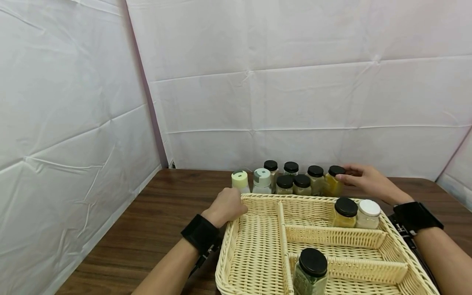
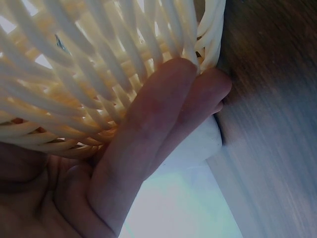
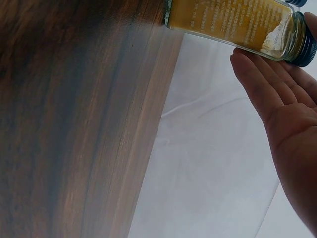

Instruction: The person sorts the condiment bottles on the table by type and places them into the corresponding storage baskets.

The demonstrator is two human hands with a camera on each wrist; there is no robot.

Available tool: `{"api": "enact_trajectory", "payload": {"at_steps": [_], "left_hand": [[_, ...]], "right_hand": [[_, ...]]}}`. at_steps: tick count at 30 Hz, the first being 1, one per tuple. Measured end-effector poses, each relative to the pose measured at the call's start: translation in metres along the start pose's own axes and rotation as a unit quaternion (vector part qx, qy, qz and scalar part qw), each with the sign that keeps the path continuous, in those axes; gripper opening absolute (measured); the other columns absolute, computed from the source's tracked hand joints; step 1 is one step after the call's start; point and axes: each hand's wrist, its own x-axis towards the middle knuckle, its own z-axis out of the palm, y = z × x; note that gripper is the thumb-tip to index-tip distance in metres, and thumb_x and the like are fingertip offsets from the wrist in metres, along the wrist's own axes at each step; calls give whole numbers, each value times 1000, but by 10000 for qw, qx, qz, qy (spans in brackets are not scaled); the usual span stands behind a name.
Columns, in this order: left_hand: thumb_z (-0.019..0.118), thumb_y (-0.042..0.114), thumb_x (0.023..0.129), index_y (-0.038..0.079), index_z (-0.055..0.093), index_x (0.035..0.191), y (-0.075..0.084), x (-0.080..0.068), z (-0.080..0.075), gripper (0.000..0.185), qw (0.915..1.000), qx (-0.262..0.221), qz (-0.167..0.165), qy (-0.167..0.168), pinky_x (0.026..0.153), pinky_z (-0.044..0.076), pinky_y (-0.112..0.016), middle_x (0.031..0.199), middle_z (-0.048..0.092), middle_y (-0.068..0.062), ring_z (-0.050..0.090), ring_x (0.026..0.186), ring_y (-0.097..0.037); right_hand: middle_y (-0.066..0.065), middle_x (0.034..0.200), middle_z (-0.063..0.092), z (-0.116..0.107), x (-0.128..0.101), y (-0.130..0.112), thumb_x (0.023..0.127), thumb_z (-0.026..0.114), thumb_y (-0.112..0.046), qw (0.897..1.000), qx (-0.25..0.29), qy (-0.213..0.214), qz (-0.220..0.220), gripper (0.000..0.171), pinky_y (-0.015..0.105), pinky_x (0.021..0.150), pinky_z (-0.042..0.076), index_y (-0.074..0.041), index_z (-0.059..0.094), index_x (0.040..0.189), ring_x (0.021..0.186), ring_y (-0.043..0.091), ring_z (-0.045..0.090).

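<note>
In the right wrist view, the right hand (image 3: 285, 114) touches the yellow jar's (image 3: 237, 22) printed label.

This looks like a staged recording booth rather than a real kitchen: creased white sheeting (image 1: 295, 94) hangs as walls right behind and left of a dark wooden table (image 1: 155, 221), enclosing it closely on those two sides.

Behind the wicker basket (image 1: 258, 262) a tight cluster of jars (image 1: 295, 180) blocks the table's (image 1: 155, 217) back strip, open table lies left of the basket, and three jars stand inside its right compartments.
</note>
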Motion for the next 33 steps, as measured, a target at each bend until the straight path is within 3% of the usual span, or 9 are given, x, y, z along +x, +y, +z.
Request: {"api": "enact_trajectory", "payload": {"at_steps": [4, 7, 12, 15, 20, 23, 28, 29, 33], "left_hand": [[64, -4, 89, 16, 38, 56, 1, 0, -1, 46, 10000, -39, -28, -12, 46, 33, -22, 51, 28, 6, 38, 42, -9], [64, -3, 89, 15, 38, 56, 1, 0, -1, 46, 10000, -29, -17, 12, 46, 33, -22, 52, 28, 5, 38, 43, -9], [64, -4, 89, 15, 37, 56, 0, 1, -1, 46, 10000, -6, -1, 18, 46, 31, -23, 52, 27, 5, 35, 43, -9], [65, -3, 89, 15, 38, 56, 1, 1, -1, 46, 10000, 22, -18, 11, 46, 31, -22, 52, 28, 5, 36, 43, -9], [66, -2, 90, 15, 39, 56, 1, 1, -1, 46, 9999, 50, -92, -27, 46, 31, -22, 52, 28, 5, 37, 44, -9], [66, -3, 88, 15, 39, 55, 0, 1, -1, 46, 10000, 49, -80, 12, 46, 31, -22, 52, 28, 5, 36, 44, -9], [66, -3, 88, 15, 38, 55, 0, 1, 0, 47, 10000, 42, -61, 17, 47, 30, -22, 52, 27, 5, 35, 44, -9], [66, -3, 89, 15, 38, 55, 0, 1, 0, 47, 10000, 36, -64, 10, 47, 30, -22, 52, 27, 5, 35, 44, -9], [66, -2, 89, 15, 37, 55, -1, 2, 0, 48, 10000, 53, -36, 24, 47, 29, -22, 52, 26, 6, 34, 44, -9]], "right_hand": [[9, 139, 60, -1, 3, 8, 98, 57, -71, 9999, -96, 22, -40, 87, 51, 102, 49, -13, 40, 160, 124, 30, 61], [17, 140, 59, -3, -2, -4, 103, 55, -65, 9998, -124, -51, -115, 83, 53, 102, 48, -8, 38, 161, 126, 36, 59], [23, 147, 53, -5, -7, -17, 102, 57, -66, 9999, -100, -69, 27, 89, 56, 105, 45, -5, 34, 163, 132, 40, 55], [13, 147, 54, -5, 1, 5, 96, 59, -72, 9999, -59, 19, 96, 91, 53, 107, 45, -14, 37, 163, 132, 33, 56], [3, 147, 55, -3, 17, 49, 100, 61, -65, 9997, -164, 148, 49, 79, 52, 106, 46, -25, 37, 163, 130, 26, 58], [2, 150, 52, -3, 22, 61, 101, 61, -63, 9996, -213, 186, 48, 77, 51, 106, 46, -29, 35, 164, 131, 24, 58], [3, 153, 51, -4, 21, 66, 101, 60, -64, 9995, -263, 150, 66, 77, 47, 104, 48, -29, 34, 165, 128, 22, 62], [8, 156, 50, -6, 16, 55, 105, 58, -59, 9999, -92, 51, -91, 76, 49, 106, 47, -24, 32, 167, 130, 26, 61], [10, 157, 49, -8, 10, 44, 105, 56, -60, 9997, -187, 64, -145, 77, 39, 104, 50, -22, 30, 167, 128, 20, 63]]}}
